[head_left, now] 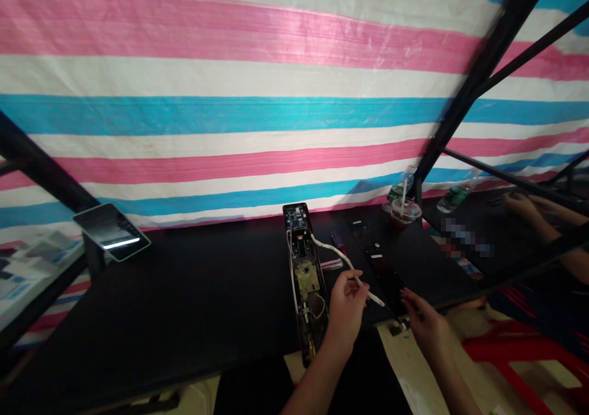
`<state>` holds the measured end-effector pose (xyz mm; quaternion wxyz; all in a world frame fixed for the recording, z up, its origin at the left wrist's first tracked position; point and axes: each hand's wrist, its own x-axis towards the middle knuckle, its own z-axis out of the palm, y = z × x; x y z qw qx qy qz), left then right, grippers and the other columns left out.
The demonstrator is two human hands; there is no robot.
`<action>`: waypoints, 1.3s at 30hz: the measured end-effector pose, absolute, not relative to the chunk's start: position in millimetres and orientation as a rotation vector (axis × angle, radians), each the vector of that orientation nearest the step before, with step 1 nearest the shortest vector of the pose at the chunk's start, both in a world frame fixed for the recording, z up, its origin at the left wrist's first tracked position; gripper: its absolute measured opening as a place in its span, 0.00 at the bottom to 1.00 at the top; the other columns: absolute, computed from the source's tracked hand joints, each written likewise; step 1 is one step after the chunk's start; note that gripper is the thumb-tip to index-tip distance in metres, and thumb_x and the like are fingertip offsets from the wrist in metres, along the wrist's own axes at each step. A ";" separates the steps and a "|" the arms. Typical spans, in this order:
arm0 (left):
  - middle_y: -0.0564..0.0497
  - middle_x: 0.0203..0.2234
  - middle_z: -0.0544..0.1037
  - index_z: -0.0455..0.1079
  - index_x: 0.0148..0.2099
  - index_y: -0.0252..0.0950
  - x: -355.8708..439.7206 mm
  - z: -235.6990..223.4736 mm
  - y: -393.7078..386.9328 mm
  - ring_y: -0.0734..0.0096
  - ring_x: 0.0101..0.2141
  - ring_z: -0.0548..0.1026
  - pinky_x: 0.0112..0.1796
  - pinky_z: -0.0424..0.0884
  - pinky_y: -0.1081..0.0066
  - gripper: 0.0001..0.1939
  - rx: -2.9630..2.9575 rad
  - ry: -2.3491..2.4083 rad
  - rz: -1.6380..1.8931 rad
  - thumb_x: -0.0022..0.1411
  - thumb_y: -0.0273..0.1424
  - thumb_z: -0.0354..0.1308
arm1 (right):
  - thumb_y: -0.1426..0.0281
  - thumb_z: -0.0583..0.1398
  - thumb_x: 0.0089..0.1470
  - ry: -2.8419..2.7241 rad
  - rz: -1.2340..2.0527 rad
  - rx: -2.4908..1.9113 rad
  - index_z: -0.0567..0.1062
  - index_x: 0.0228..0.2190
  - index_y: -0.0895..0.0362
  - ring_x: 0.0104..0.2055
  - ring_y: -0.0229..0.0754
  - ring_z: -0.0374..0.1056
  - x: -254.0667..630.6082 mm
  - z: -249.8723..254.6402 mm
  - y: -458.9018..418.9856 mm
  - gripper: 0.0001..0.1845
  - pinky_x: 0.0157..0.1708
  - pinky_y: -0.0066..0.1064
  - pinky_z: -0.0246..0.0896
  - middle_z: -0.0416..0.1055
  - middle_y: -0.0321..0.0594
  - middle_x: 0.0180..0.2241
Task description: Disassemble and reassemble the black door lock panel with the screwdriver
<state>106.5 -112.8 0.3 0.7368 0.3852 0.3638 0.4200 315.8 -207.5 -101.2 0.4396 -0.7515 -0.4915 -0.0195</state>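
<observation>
In the head view an opened door lock body (307, 274) lies lengthwise on the black table, its green-blue circuit board (297, 218) and metal parts bare. A white sleeved cable (334, 244) runs out from its upper part. My left hand (346, 310) is closed on this cable near its free end, which points down and right. My right hand (427, 323) is closed at the lower right edge of a long black panel (377, 258), which lies beside the lock body. Below the panel's near end hangs a small cable connector (399, 327).
A purple screwdriver (338, 242) lies between lock body and panel. A lidded drink cup (405, 213) and a water bottle (394, 197) stand behind. A tablet (111, 232) leans at the left. At the right are another person's hands (524, 206) and a red stool (510, 347).
</observation>
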 end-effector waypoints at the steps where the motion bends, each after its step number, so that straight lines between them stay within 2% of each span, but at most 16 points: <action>1: 0.51 0.31 0.77 0.73 0.46 0.35 100.7 8.3 -116.3 0.71 0.30 0.75 0.31 0.68 0.73 0.21 0.814 0.758 0.924 0.53 0.40 0.70 | 0.48 0.55 0.60 -1.234 -0.060 -1.858 0.80 0.37 0.55 0.45 0.54 0.79 316.0 -100.7 -206.2 0.25 0.48 0.44 0.75 0.81 0.50 0.44; 4: 0.49 0.34 0.77 0.75 0.45 0.35 77.5 33.3 -126.1 0.73 0.30 0.74 0.30 0.67 0.74 0.21 0.729 0.616 0.959 0.54 0.43 0.70 | 0.42 0.55 0.57 -1.271 -0.154 -1.884 0.78 0.37 0.57 0.52 0.59 0.75 315.0 -105.1 -201.6 0.31 0.52 0.51 0.71 0.77 0.57 0.49; 7: 0.46 0.35 0.78 0.77 0.45 0.34 49.9 56.3 -132.4 0.71 0.31 0.75 0.31 0.67 0.73 0.20 0.715 0.508 0.986 0.57 0.42 0.70 | 0.35 0.54 0.52 -1.244 -0.285 -2.062 0.74 0.52 0.62 0.63 0.71 0.62 312.8 -116.4 -196.6 0.46 0.55 0.65 0.62 0.69 0.65 0.58; 8: 0.45 0.35 0.79 0.77 0.44 0.33 40.8 62.8 -133.5 0.70 0.32 0.75 0.32 0.67 0.72 0.19 0.716 0.493 0.989 0.57 0.43 0.69 | 0.35 0.53 0.52 -1.237 -0.297 -2.129 0.72 0.56 0.62 0.65 0.72 0.58 312.6 -120.6 -195.2 0.48 0.55 0.68 0.60 0.66 0.65 0.60; 11: 0.45 0.33 0.80 0.78 0.43 0.33 16.7 76.3 -133.8 0.69 0.32 0.76 0.34 0.68 0.70 0.19 0.713 0.506 1.004 0.58 0.44 0.69 | 0.41 0.47 0.59 -1.277 -0.236 -2.209 0.73 0.57 0.55 0.67 0.71 0.55 315.2 -129.4 -192.7 0.40 0.55 0.71 0.56 0.65 0.59 0.62; 14: 0.46 0.32 0.80 0.78 0.41 0.33 -0.6 79.8 -132.6 0.70 0.31 0.75 0.34 0.67 0.71 0.18 0.704 0.549 1.032 0.57 0.43 0.70 | 0.45 0.48 0.59 -1.322 -0.153 -2.106 0.76 0.53 0.50 0.64 0.68 0.62 321.2 -128.7 -194.8 0.33 0.55 0.69 0.58 0.70 0.52 0.60; 19: 0.47 0.31 0.79 0.77 0.40 0.34 -15.6 71.9 -132.8 0.71 0.30 0.75 0.35 0.66 0.72 0.16 0.685 0.567 1.048 0.58 0.42 0.69 | 0.51 0.58 0.56 -1.349 -0.038 -1.804 0.80 0.40 0.50 0.53 0.59 0.74 326.2 -121.8 -206.6 0.20 0.51 0.50 0.71 0.75 0.48 0.54; 21: 0.47 0.31 0.79 0.77 0.40 0.34 -18.4 67.4 -134.0 0.71 0.31 0.75 0.35 0.66 0.72 0.16 0.688 0.581 1.043 0.59 0.42 0.69 | 0.49 0.58 0.55 -1.336 -0.100 -1.777 0.80 0.35 0.51 0.48 0.59 0.77 325.2 -121.0 -209.9 0.20 0.47 0.49 0.73 0.78 0.48 0.48; 25: 0.47 0.32 0.79 0.76 0.40 0.34 -19.8 60.9 -138.7 0.71 0.31 0.75 0.35 0.66 0.72 0.16 0.673 0.596 1.017 0.59 0.42 0.69 | 0.43 0.57 0.53 -1.265 -0.234 -1.843 0.81 0.36 0.52 0.40 0.58 0.79 316.8 -116.0 -212.4 0.28 0.38 0.48 0.75 0.81 0.47 0.43; 28: 0.47 0.33 0.79 0.76 0.40 0.34 -18.5 59.3 -143.2 0.71 0.32 0.75 0.36 0.66 0.72 0.15 0.672 0.618 0.993 0.60 0.40 0.68 | 0.43 0.57 0.54 -1.211 -0.234 -1.852 0.82 0.37 0.49 0.40 0.58 0.79 305.1 -106.1 -214.1 0.26 0.39 0.49 0.75 0.81 0.46 0.43; 34: 0.47 0.32 0.79 0.76 0.39 0.33 -12.8 51.0 -147.2 0.70 0.31 0.75 0.35 0.66 0.72 0.15 0.631 0.587 0.961 0.58 0.41 0.69 | 0.47 0.59 0.55 -1.177 -0.077 -1.768 0.82 0.37 0.52 0.48 0.59 0.76 280.8 -87.3 -212.0 0.24 0.50 0.48 0.73 0.79 0.47 0.47; 39: 0.46 0.32 0.80 0.76 0.39 0.33 -8.9 42.0 -148.3 0.69 0.31 0.77 0.35 0.67 0.71 0.15 0.609 0.575 0.956 0.58 0.40 0.69 | 0.50 0.59 0.56 -1.140 -0.063 -1.735 0.82 0.37 0.53 0.43 0.56 0.77 268.5 -89.6 -209.1 0.22 0.50 0.48 0.73 0.80 0.47 0.41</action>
